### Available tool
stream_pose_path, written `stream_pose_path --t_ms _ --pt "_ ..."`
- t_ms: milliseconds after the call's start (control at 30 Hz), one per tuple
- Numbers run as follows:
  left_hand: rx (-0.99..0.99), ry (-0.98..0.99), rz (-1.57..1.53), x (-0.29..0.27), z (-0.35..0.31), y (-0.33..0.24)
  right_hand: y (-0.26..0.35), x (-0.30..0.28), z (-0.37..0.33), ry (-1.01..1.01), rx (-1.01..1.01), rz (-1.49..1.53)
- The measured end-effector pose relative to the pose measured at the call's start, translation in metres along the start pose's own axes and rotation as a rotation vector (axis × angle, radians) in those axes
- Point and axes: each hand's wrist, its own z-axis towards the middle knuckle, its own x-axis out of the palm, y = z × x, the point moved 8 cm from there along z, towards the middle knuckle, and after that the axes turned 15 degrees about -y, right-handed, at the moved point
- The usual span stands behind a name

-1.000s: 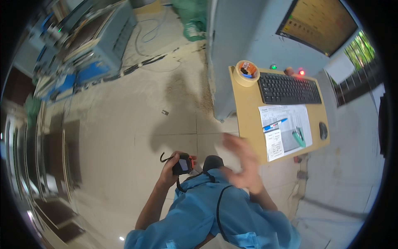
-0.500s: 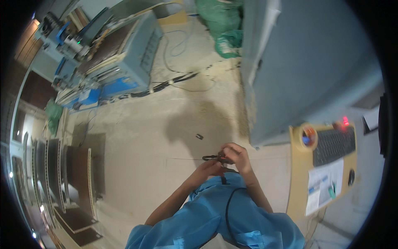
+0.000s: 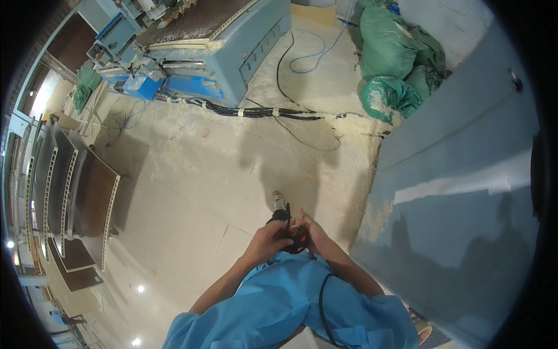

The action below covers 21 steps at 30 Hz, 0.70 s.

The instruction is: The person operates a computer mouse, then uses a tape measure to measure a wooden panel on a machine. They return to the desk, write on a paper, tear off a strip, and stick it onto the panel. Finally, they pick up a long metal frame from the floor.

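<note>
In front of my waist, both hands are close together around a small black-and-red object [image 3: 299, 239], whose kind I cannot make out. My left hand [image 3: 267, 241] closes on its left side, thumb toward the middle. A thin black strap-like piece stands up beside those fingers. My right hand [image 3: 315, 235] wraps the other side, its fingers partly hidden behind the object. Just beyond the hands, one light-coloured shoe [image 3: 279, 200] shows on the floor. A black cord [image 3: 321, 302] runs down the front of my blue clothing.
A large blue-grey cabinet [image 3: 453, 192] stands close on the right. Ahead left is a blue machine [image 3: 226, 64] with black cables [image 3: 261, 111] along the floor. Green sacks [image 3: 389, 46] sit at the far right. Brown panels [image 3: 96, 198] stand in a rack on the left.
The view has shifted and turned: the desk with the keyboard has left the picture, and the cabinet and sacks show more fully. Both hands remain together at the object, now with its red part showing.
</note>
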Motion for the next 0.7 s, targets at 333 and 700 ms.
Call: stream_pose_path --t_ms 333,700 --pt "-0.289 -0.001 -0.524 -0.078 0.280 -0.032 0.286 0.090 0.057 -0.102 -0.812 -0.568" --pt "0.014 -0.420 -0.369 -0.136 0.609 -0.086 0.553 0.068 0.211 -0.289 -0.919 -0.568"
